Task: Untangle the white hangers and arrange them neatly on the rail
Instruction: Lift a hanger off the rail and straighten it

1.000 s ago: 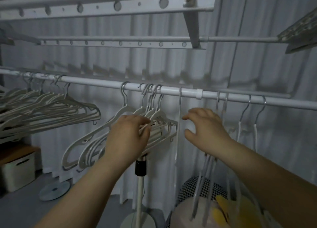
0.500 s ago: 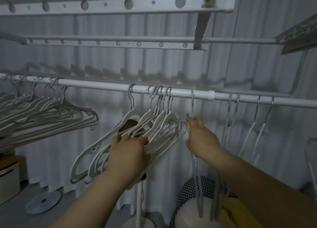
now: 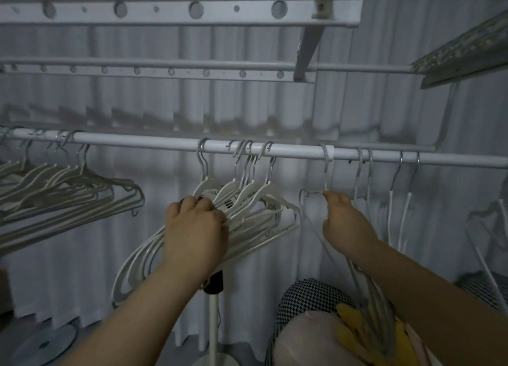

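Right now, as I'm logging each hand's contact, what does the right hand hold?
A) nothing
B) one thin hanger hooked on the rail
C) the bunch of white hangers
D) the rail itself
B: the right hand pinches the thin hanger just below its hook, while the left hand grips the bunch of white hangers.

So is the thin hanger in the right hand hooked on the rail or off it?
Hooked on: the thin hanger loops its hook over the rail; the right hand pinches its neck.
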`<action>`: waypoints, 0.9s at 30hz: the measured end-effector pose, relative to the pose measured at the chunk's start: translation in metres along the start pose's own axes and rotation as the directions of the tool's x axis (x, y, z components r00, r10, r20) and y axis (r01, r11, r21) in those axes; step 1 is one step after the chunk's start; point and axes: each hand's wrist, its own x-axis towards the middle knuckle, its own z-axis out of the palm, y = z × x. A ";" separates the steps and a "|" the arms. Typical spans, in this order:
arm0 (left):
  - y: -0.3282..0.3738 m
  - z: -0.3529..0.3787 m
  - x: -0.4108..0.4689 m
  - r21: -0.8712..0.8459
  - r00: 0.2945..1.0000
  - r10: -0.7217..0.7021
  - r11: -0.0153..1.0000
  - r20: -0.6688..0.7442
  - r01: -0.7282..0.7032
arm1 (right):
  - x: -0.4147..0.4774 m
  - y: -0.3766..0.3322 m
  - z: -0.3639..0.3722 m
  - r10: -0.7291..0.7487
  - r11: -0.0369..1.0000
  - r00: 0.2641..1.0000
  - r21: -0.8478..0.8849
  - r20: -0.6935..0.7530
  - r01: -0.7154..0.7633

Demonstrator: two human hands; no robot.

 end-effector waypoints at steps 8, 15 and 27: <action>0.012 -0.014 0.023 -0.100 0.992 -0.066 0.992 0.110 0.077 | -0.007 0.007 -0.006 -0.030 0.999 0.999 -0.019 0.030 0.031; 0.041 -0.004 0.052 -0.124 0.976 -0.085 0.986 0.201 0.111 | -0.017 0.019 -0.016 -0.096 0.994 0.993 -0.041 0.073 0.099; 0.054 -0.007 -0.025 0.087 0.944 -0.193 0.980 0.268 0.176 | -0.035 0.027 -0.033 -0.381 0.858 0.892 -0.266 0.243 0.439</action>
